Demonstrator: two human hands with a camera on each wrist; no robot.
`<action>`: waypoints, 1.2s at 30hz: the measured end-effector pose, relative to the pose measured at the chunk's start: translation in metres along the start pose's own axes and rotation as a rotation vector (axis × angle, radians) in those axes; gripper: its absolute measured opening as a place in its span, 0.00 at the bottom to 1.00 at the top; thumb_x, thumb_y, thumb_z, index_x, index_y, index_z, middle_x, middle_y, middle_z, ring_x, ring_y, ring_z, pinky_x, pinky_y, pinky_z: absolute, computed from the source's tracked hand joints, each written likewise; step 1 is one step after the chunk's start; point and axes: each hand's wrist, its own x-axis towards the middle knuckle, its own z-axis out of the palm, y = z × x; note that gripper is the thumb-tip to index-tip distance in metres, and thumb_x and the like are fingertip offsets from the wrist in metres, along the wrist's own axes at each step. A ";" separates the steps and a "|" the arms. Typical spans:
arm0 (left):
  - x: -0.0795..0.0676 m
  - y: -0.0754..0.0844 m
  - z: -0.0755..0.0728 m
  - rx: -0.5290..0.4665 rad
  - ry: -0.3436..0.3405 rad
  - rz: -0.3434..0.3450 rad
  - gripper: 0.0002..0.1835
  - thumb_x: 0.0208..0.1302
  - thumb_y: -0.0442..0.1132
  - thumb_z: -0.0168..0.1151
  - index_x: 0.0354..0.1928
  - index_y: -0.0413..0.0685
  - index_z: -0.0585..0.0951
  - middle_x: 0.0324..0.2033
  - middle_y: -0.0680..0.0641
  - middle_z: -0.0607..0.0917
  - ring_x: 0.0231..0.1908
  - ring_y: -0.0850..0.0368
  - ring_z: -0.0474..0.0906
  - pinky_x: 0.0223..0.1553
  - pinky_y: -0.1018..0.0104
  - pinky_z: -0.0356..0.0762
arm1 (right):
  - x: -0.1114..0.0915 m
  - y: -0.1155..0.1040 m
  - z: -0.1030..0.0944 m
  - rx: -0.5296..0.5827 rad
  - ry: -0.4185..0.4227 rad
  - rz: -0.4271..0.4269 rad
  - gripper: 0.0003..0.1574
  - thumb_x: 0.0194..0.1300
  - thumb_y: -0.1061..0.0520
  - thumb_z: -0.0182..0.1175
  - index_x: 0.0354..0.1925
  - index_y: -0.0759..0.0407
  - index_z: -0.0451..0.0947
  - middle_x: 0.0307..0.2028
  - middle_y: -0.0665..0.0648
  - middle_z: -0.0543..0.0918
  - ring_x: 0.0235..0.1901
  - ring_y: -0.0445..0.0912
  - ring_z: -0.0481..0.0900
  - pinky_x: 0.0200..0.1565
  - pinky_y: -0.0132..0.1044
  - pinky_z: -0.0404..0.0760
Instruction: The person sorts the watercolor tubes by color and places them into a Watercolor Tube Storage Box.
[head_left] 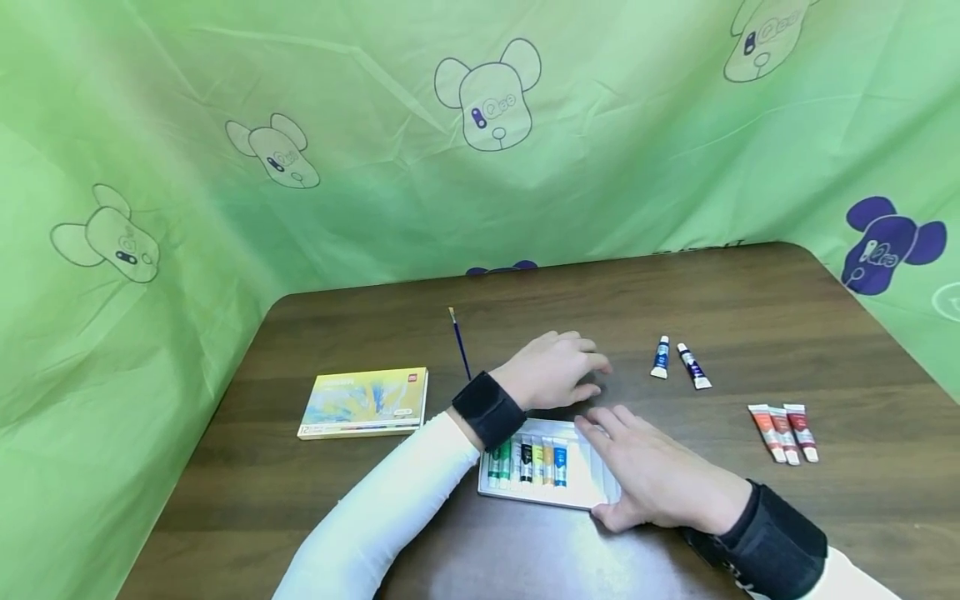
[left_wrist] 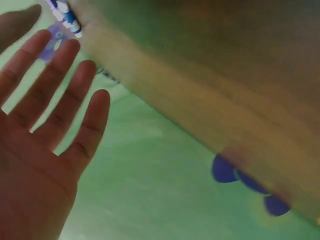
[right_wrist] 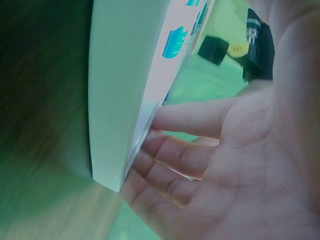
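Note:
A white tray (head_left: 536, 493) lies on the table with several small paint tubes (head_left: 527, 462) in it: greens, black, yellow, ochre and blue. My right hand (head_left: 652, 471) reaches over the tray's right end, its thumb by the near corner. In the right wrist view, fingertips (right_wrist: 150, 135) touch the rim of the tray. My left hand (head_left: 553, 367) is just beyond the tray with nothing in it, its fingers spread in the left wrist view. Right of it lie two blue paint tubes (head_left: 660, 358). Three red and orange paint tubes (head_left: 782, 433) lie side by side farther right.
A yellow paint box (head_left: 363, 404) lies left of the tray. Beyond my left wrist is a paintbrush (head_left: 460, 342) with a dark handle. A green cloth (head_left: 390, 208) with bear-head prints hangs behind the wooden table (head_left: 360, 333).

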 end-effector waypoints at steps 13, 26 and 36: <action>0.059 -0.003 0.008 0.144 -0.083 0.188 0.22 0.73 0.48 0.54 0.67 0.66 0.72 0.65 0.57 0.74 0.65 0.59 0.66 0.64 0.62 0.66 | -0.001 0.001 0.000 0.041 -0.040 0.021 0.60 0.44 0.34 0.71 0.66 0.69 0.68 0.60 0.62 0.72 0.59 0.54 0.69 0.60 0.51 0.72; 0.092 0.015 0.009 0.392 -0.003 0.365 0.19 0.79 0.49 0.41 0.66 0.68 0.72 0.67 0.60 0.71 0.65 0.59 0.64 0.55 0.63 0.67 | -0.001 -0.001 0.000 0.030 -0.049 0.018 0.61 0.44 0.33 0.70 0.66 0.68 0.67 0.61 0.61 0.71 0.59 0.54 0.69 0.61 0.50 0.71; 0.105 0.021 0.011 0.477 0.009 0.435 0.15 0.77 0.45 0.44 0.55 0.66 0.78 0.57 0.64 0.79 0.56 0.59 0.69 0.50 0.66 0.68 | -0.002 0.001 0.000 0.037 -0.045 0.029 0.61 0.43 0.33 0.71 0.66 0.67 0.67 0.59 0.60 0.72 0.57 0.52 0.69 0.60 0.49 0.71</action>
